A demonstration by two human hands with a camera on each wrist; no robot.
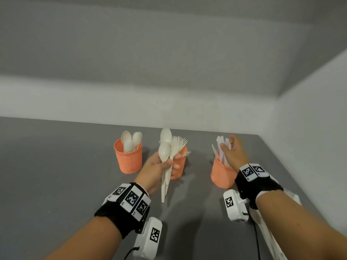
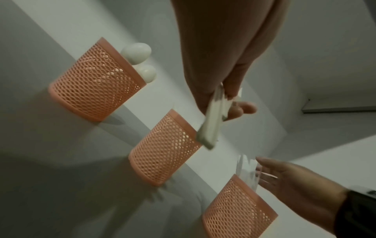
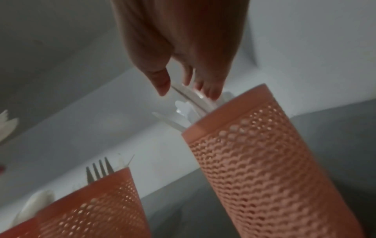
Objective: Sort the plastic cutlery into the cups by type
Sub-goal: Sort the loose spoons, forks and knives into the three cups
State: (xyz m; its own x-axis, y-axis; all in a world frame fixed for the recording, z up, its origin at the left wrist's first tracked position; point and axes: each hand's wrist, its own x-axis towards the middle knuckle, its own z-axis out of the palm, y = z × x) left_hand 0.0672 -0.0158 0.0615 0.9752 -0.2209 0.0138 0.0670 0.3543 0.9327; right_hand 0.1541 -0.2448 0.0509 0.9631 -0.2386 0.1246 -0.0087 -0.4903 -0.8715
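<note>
**Left hand holding a mixed bundle, right hand at the knife cup**

We are looking down at a grey table (image 1: 56,166) where three orange mesh cups are standing in a row, well apart from one another. The left cup (image 1: 128,160) is holding white plastic spoons (image 1: 131,140), bowls up above the rim. The middle cup (image 1: 179,166) is sitting partly hidden behind our left hand (image 1: 157,169); in the right wrist view we are seeing fork tines (image 3: 99,167) rising above its rim. The right cup (image 1: 222,174) is holding knives (image 1: 221,147) that are leaning against each other and sticking out of the top.

Our left hand is gripping a bundle of cutlery (image 1: 167,160) by the handles, fingers and thumb curled around it. The bundle is standing roughly upright in front of the middle cup, above the table, with two spoon bowls at its left and a fan of fork heads at its right. The handle ends are hanging below the hand, as the left wrist view also shows.

Our right hand (image 1: 233,152) is reaching over the right cup, fingers extended and loosely spread. In the right wrist view the thumb and fingertips (image 3: 207,91) are lying on either side of a knife just above the cup's rim. The picture is blurred there, so we cannot tell whether the hand is pinching that knife or merely touching it.

Both wrists are wearing black bands with square black-and-white markers (image 1: 132,198), and a white camera unit (image 1: 234,205) is hanging under each one.
</note>
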